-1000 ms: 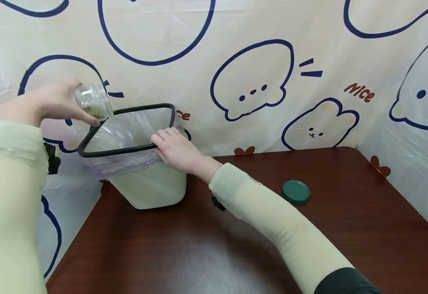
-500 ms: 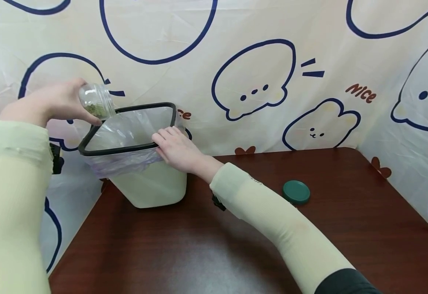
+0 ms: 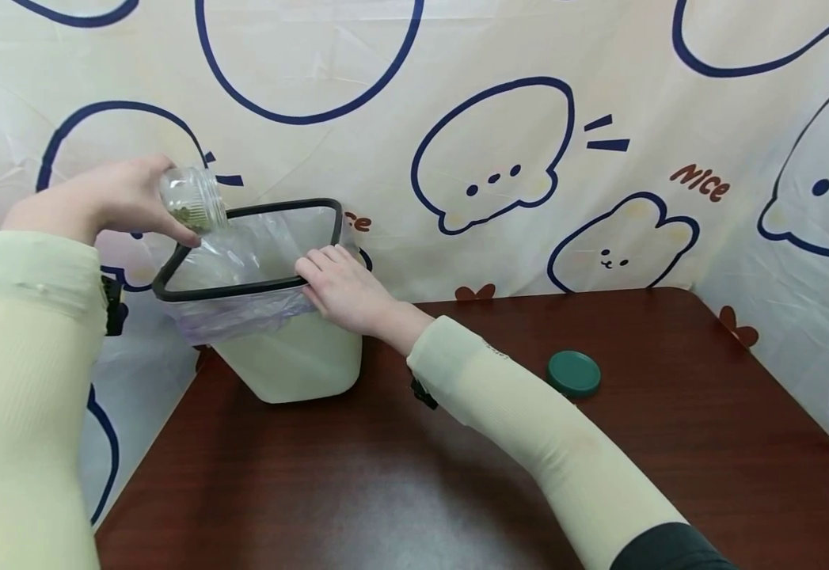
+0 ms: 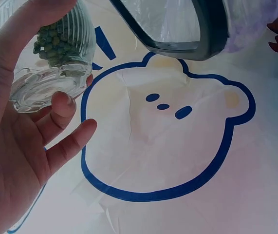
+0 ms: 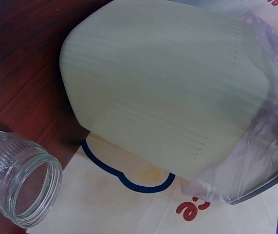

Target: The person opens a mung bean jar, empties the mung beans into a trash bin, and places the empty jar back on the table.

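Observation:
My left hand (image 3: 122, 198) grips a clear ribbed glass jar (image 3: 192, 198), thumb and fingers around its sides. The jar lies tilted, its mouth over the left rim of a pale trash can (image 3: 293, 360). Small green beans (image 4: 56, 46) show inside it in the left wrist view. A thin plastic bag (image 3: 236, 317) lines the can and folds out over its black rim. On the can's near right corner, my right hand (image 3: 346, 289) holds the rim with fingers curled over it. Only a bit of that hand shows in the right wrist view.
A green round lid (image 3: 574, 373) lies on the dark brown table (image 3: 385, 475), right of my right forearm. Beside the can in the right wrist view is a second glass jar (image 5: 24, 178), lidless. A printed curtain (image 3: 485, 261) hangs behind the table.
My left hand has shifted slightly right with the jar, bringing its mouth further over the can. My right hand stays on the rim.

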`<state>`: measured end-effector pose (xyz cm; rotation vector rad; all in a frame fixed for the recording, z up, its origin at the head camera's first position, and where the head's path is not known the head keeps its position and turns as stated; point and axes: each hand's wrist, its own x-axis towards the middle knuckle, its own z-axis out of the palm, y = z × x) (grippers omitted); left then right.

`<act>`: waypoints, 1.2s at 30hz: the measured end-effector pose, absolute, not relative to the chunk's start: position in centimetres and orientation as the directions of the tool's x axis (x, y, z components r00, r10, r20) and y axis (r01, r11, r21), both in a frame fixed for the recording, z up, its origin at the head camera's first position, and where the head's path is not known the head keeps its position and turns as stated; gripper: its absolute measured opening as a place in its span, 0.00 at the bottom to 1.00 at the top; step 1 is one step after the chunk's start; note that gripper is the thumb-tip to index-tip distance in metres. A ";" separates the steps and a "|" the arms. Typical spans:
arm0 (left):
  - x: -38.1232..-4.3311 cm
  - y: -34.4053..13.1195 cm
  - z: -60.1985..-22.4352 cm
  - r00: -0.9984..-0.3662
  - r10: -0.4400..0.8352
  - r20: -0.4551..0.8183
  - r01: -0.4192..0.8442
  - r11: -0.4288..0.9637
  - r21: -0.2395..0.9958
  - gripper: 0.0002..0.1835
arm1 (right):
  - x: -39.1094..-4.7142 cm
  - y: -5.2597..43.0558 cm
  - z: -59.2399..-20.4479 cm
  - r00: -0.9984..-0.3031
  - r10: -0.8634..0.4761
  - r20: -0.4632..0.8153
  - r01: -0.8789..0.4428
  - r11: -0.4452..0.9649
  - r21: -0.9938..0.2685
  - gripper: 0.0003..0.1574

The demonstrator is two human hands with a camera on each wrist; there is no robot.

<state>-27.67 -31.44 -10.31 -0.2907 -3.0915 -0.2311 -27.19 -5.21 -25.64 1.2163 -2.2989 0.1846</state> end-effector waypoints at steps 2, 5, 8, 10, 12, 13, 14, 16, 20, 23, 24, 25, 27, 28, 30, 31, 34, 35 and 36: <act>-27.7 -31.4 -10.3 -0.982 0.182 0.047 0.187 0.971 0.152 0.56 | -27.2 -5.2 -25.6 -0.456 -0.730 0.509 -0.803 0.584 0.119 0.08; -27.8 -31.4 -10.3 -0.982 0.183 0.042 0.187 0.969 0.160 0.56 | -27.1 -5.2 -25.6 -0.458 -0.733 0.502 -0.799 0.587 0.128 0.08; -28.0 -31.2 -10.3 -0.981 0.192 0.040 0.196 0.968 0.157 0.55 | -27.1 -5.2 -25.6 -0.462 -0.733 0.499 -0.796 0.591 0.132 0.08; -28.1 -31.2 -10.3 -0.980 0.196 0.036 0.199 0.967 0.158 0.55 | -27.1 -5.2 -25.6 -0.460 -0.732 0.503 -0.797 0.590 0.129 0.07; -28.1 -31.0 -10.2 -0.981 0.192 0.038 0.196 0.965 0.175 0.55 | -27.2 -5.2 -25.6 -0.457 -0.731 0.508 -0.800 0.587 0.125 0.07; -28.1 -31.0 -10.1 -0.980 0.194 0.046 0.199 0.963 0.180 0.55 | -27.2 -5.2 -25.7 -0.455 -0.729 0.512 -0.803 0.584 0.119 0.07; -28.0 -30.9 -10.0 -0.978 0.199 0.060 0.207 0.961 0.184 0.55 | -27.2 -5.2 -25.7 -0.453 -0.728 0.515 -0.804 0.582 0.117 0.07; -28.0 -30.8 -9.8 -0.975 0.203 0.089 0.217 0.957 0.191 0.55 | -27.2 -5.3 -25.7 -0.450 -0.729 0.516 -0.806 0.580 0.118 0.07; -28.0 -30.5 -9.4 -0.962 0.219 0.165 0.249 0.949 0.192 0.54 | -27.3 -5.3 -25.6 -0.448 -0.729 0.518 -0.807 0.579 0.117 0.07; -28.2 -30.2 -9.4 -0.967 0.223 0.125 0.243 0.953 0.179 0.55 | -27.2 -5.2 -25.5 -0.451 -0.728 0.516 -0.805 0.581 0.116 0.07; -28.3 -30.0 -9.5 -0.971 0.221 0.096 0.234 0.958 0.166 0.56 | -27.3 -5.2 -25.5 -0.452 -0.728 0.516 -0.805 0.582 0.115 0.07; -28.4 -29.9 -9.6 -0.974 0.218 0.061 0.225 0.962 0.158 0.57 | -27.3 -5.2 -25.5 -0.453 -0.728 0.515 -0.805 0.582 0.115 0.07; -28.6 -29.7 -9.9 -0.977 0.214 -0.007 0.211 0.968 0.137 0.58 | -27.3 -5.2 -25.5 -0.454 -0.729 0.512 -0.805 0.582 0.114 0.07; -28.7 -29.6 -10.0 -0.977 0.211 -0.030 0.205 0.970 0.129 0.59 | -27.3 -5.2 -25.5 -0.456 -0.729 0.511 -0.806 0.581 0.111 0.07; -28.9 -29.5 -10.1 -0.978 0.205 -0.045 0.199 0.973 0.119 0.59 | -27.3 -5.2 -25.6 -0.456 -0.731 0.508 -0.807 0.580 0.110 0.07; -28.9 -29.5 -10.1 -0.978 0.203 -0.046 0.196 0.973 0.123 0.59 | -27.3 -5.3 -25.6 -0.456 -0.731 0.508 -0.807 0.580 0.111 0.07; -28.9 -29.5 -10.1 -0.977 0.210 -0.025 0.205 0.970 0.129 0.57 | -27.3 -5.3 -25.7 -0.457 -0.731 0.507 -0.806 0.581 0.111 0.07; -29.0 -29.5 -10.0 -0.977 0.214 -0.018 0.210 0.969 0.129 0.56 | -27.3 -5.3 -25.6 -0.457 -0.730 0.508 -0.804 0.583 0.115 0.07; -29.0 -29.5 -10.0 -0.975 0.220 -0.011 0.217 0.968 0.129 0.55 | -27.3 -5.3 -25.6 -0.456 -0.729 0.511 -0.803 0.584 0.117 0.07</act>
